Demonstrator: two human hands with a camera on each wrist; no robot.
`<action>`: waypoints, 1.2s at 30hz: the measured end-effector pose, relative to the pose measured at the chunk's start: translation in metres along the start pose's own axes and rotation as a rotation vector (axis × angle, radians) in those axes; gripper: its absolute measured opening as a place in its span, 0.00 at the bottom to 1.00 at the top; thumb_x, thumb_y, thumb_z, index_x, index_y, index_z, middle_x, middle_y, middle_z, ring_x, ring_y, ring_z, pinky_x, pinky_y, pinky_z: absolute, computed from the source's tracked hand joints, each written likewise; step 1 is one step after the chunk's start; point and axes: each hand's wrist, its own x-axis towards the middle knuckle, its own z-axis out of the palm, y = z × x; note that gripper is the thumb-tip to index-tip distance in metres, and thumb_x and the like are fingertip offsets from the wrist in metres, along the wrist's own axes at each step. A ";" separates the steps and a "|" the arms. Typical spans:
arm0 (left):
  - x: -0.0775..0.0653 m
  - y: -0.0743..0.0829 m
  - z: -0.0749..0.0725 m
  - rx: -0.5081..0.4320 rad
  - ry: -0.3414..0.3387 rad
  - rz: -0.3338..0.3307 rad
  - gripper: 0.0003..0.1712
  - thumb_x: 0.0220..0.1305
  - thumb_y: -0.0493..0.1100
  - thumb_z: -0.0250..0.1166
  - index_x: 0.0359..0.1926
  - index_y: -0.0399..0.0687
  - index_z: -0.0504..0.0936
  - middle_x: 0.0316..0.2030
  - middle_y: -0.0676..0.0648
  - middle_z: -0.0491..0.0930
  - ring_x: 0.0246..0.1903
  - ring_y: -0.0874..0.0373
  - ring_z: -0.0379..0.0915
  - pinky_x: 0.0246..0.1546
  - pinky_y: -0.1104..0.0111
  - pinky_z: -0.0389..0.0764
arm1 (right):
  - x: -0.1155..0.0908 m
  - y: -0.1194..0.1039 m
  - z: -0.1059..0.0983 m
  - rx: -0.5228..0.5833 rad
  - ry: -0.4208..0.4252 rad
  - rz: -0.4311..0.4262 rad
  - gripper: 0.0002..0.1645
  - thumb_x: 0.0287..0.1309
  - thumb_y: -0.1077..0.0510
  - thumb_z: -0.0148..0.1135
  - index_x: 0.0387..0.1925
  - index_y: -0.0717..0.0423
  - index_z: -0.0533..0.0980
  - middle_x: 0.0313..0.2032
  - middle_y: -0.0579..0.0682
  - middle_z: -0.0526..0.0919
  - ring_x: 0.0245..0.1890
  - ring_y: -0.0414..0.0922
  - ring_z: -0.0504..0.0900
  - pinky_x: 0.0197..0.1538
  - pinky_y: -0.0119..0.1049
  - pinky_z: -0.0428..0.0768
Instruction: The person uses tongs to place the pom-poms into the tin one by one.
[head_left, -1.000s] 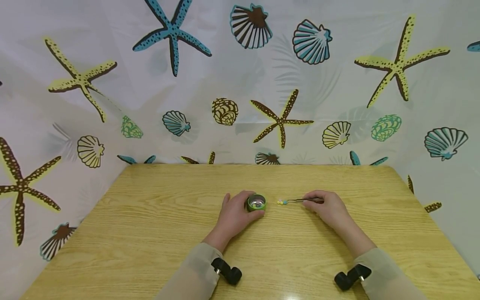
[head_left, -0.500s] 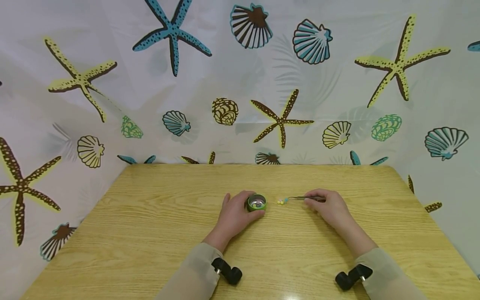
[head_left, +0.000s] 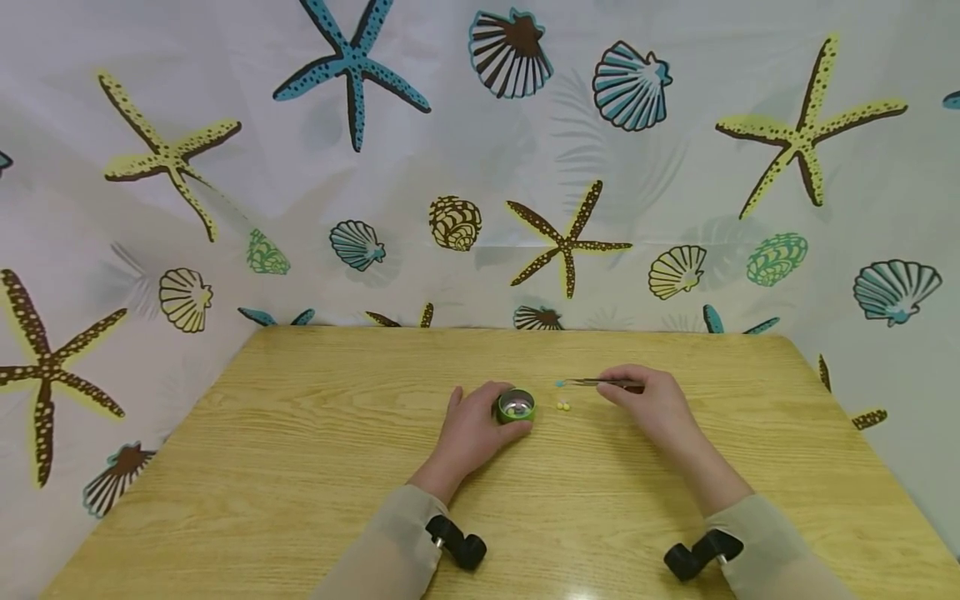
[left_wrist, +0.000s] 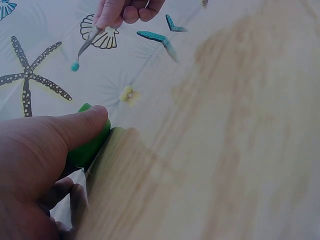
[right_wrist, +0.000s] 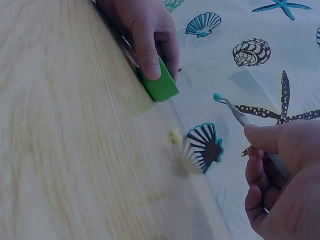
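Observation:
My left hand (head_left: 471, 429) holds a small round green tin (head_left: 517, 420) on the table, thumb and fingers around its side. Some small beads lie inside the tin's shiny interior. In the right wrist view, my right hand (right_wrist: 292, 175) pinches thin metal tweezers (right_wrist: 237, 112) with bent tips. A small blue bead (right_wrist: 217, 97) is caught at those tips, raised above the tabletop. In the head view it is behind and to the right of the tin. A few pale yellow beads (head_left: 563, 406) lie together on the wood, right of the tin.
The wooden table (head_left: 300, 467) ends at a white curtain (head_left: 420, 167) printed with starfish and shells. Both sleeves (head_left: 393, 533) carry black wrist mounts (head_left: 457, 543) that stand over the table.
The tweezers have lifted the blue bead from beside the yellow ones and carried it up and left. The left hand keeps holding the tin in place. The head view has shifted slightly.

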 end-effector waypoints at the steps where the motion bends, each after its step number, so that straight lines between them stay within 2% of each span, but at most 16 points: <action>1: 0.000 0.000 0.000 -0.001 0.001 0.002 0.34 0.68 0.53 0.82 0.68 0.44 0.83 0.63 0.43 0.86 0.66 0.44 0.81 0.83 0.36 0.46 | 0.000 -0.003 0.001 0.003 -0.002 -0.009 0.18 0.78 0.51 0.70 0.61 0.56 0.87 0.56 0.55 0.89 0.56 0.54 0.86 0.59 0.51 0.85; 10: 0.000 0.000 0.000 -0.001 0.001 0.001 0.34 0.68 0.53 0.82 0.68 0.44 0.83 0.62 0.43 0.86 0.65 0.43 0.81 0.83 0.35 0.46 | 0.003 -0.018 0.017 0.014 -0.001 -0.069 0.14 0.76 0.55 0.72 0.55 0.58 0.89 0.50 0.54 0.90 0.48 0.50 0.86 0.48 0.38 0.83; 21: -0.001 0.002 -0.002 -0.013 -0.007 0.005 0.33 0.69 0.53 0.81 0.68 0.45 0.83 0.62 0.44 0.86 0.65 0.44 0.81 0.83 0.35 0.44 | 0.005 -0.024 0.038 -0.037 -0.030 -0.094 0.11 0.77 0.57 0.71 0.53 0.57 0.90 0.50 0.53 0.90 0.48 0.50 0.87 0.47 0.42 0.84; 36: -0.002 0.004 -0.003 -0.007 0.002 0.007 0.33 0.68 0.52 0.81 0.68 0.43 0.83 0.62 0.43 0.86 0.66 0.43 0.81 0.83 0.34 0.45 | 0.005 -0.023 0.039 -0.062 -0.019 -0.078 0.10 0.76 0.57 0.72 0.52 0.54 0.90 0.51 0.52 0.90 0.50 0.51 0.87 0.50 0.44 0.84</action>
